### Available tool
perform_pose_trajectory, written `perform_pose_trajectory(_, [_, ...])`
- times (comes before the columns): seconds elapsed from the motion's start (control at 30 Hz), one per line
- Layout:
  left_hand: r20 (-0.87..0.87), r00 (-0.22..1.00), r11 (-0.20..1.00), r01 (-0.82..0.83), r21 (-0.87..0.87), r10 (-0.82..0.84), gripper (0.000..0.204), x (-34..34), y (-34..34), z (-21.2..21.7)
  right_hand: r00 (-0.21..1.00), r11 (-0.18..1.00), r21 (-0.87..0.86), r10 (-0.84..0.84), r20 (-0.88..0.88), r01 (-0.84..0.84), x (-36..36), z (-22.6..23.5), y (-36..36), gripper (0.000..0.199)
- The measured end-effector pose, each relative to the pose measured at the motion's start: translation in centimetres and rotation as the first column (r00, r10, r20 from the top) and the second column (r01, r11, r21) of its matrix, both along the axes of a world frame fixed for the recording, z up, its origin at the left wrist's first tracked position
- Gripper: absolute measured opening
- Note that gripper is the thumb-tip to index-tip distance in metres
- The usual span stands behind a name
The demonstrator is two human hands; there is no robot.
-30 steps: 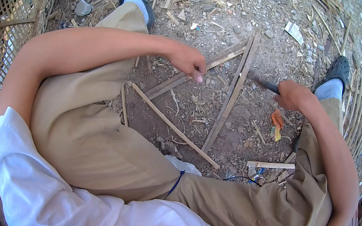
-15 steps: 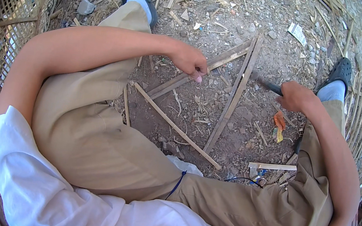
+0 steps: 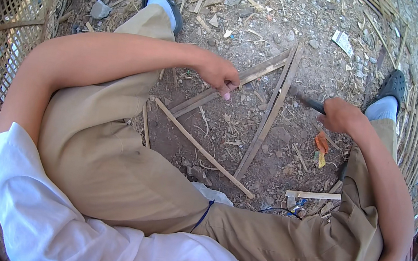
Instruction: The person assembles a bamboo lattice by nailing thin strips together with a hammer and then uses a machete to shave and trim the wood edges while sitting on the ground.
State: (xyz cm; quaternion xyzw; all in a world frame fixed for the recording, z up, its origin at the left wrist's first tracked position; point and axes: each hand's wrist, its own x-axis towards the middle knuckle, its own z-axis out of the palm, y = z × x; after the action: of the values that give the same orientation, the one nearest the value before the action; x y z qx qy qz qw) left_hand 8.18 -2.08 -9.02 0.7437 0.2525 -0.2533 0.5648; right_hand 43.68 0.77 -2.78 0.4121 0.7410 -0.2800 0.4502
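On the ground in front of me, two pairs of long wooden strips meet at their far ends in an upturned V. My left hand (image 3: 218, 73) is closed around the left pair of strips (image 3: 260, 73), its thumb tip pointing down beside them. The right pair (image 3: 271, 110) slants toward me. My right hand (image 3: 342, 116) is closed on the handle of a hammer (image 3: 311, 100). The dark hammer head sits just right of the right strips, and I cannot tell whether it touches them. A thinner loose stick (image 3: 204, 147) lies across the near side.
My clogs (image 3: 162, 2) stand far left and far right. A lattice panel (image 3: 21, 10) leans at the left, and a slatted bamboo piece (image 3: 414, 126) lies at the right. Stones, wood scraps, an orange-yellow scrap (image 3: 321, 147) and a short pale stick (image 3: 313, 195) litter the dirt.
My hands and the hammer have shifted only slightly. The wooden strips lie nearly as before, and both hands keep their grip.
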Motion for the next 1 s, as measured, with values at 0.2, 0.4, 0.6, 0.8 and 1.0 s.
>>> perform_pose_trajectory(0.2, [0.154,0.983,0.992,0.088,0.093,-0.102,0.025,-0.7,-0.2,-1.3,1.000,1.000,0.006,-0.005,0.002,0.005,0.1,0.0,-0.2,0.036])
perform_pose_trajectory(0.4, [-0.113,0.994,0.999,-0.005,0.041,0.010,0.005,-2.9,2.9,-1.8,1.000,1.000,0.016,-0.005,-0.025,0.005,0.2,-0.6,-0.1,0.035])
perform_pose_trajectory(0.6, [-0.199,0.961,0.973,-0.212,-0.087,0.192,0.019,-3.2,3.5,-2.2,1.000,1.000,0.001,0.009,0.025,-0.009,0.0,-0.2,-0.1,0.034])
perform_pose_trajectory(0.8, [-0.264,0.955,0.972,-0.183,-0.150,0.139,0.028,-2.0,2.4,-1.7,1.000,1.000,0.001,-0.002,0.010,0.002,0.6,-0.3,-0.4,0.034])
perform_pose_trajectory(1.0, [-0.190,0.963,0.959,-0.224,-0.176,0.190,0.028,-1.5,1.4,-2.6,1.000,1.000,0.008,-0.006,-0.016,0.006,0.7,-0.4,-0.4,0.034])
